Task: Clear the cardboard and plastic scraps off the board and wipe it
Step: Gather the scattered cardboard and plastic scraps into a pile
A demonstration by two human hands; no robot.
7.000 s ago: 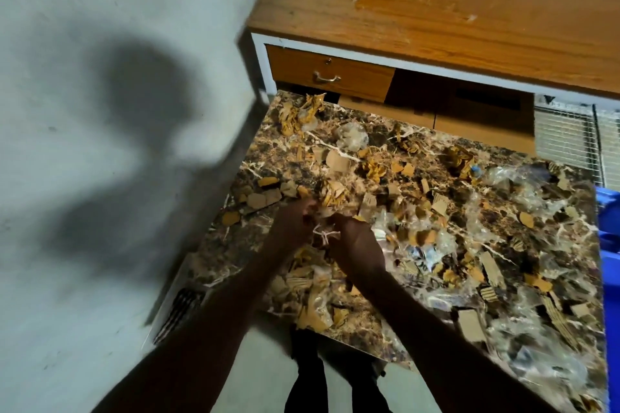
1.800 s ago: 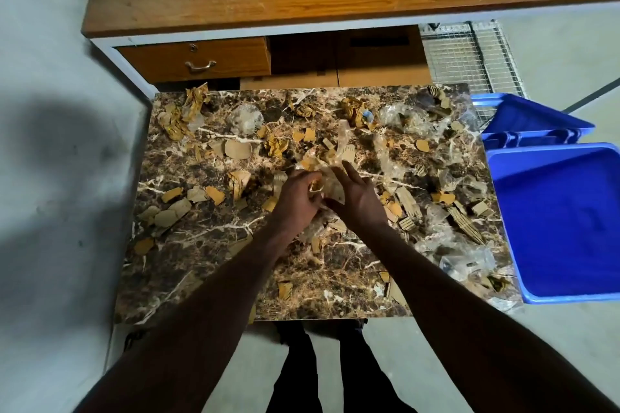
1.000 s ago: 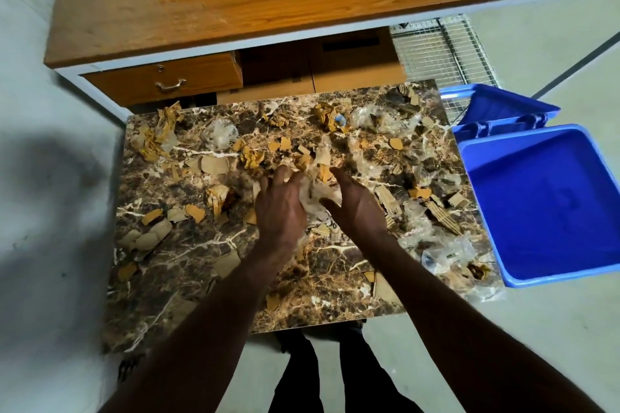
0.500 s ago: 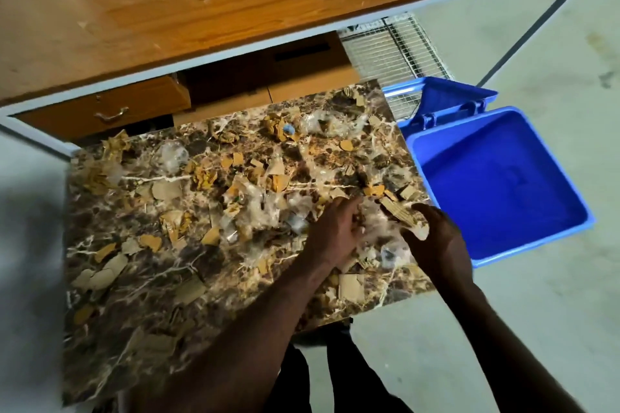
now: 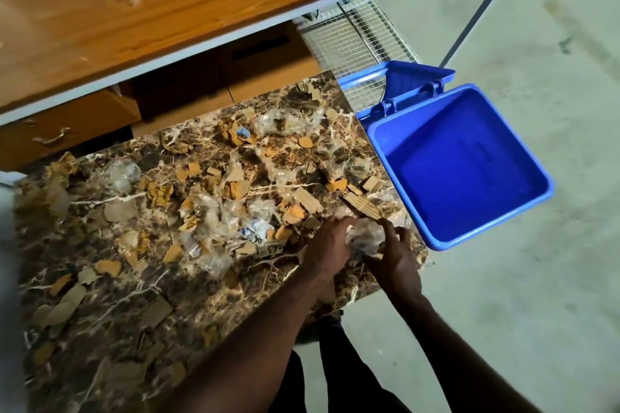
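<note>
While both hands work the board's (image 5: 110, 282) corner nearest the blue bin (image 5: 459, 164), left hand (image 5: 327, 250) and right hand (image 5: 396, 256) cup a clump of clear plastic scraps (image 5: 367, 235) between curled fingers. Cardboard scraps (image 5: 235, 189) and more plastic litter the marble-pattern board from that corner to its far side. Bin sits open just beside the board edge.

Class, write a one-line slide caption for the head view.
Both hands, left and right, gather plastic scraps at the marble-patterned board's corner beside an empty blue bin.
</note>
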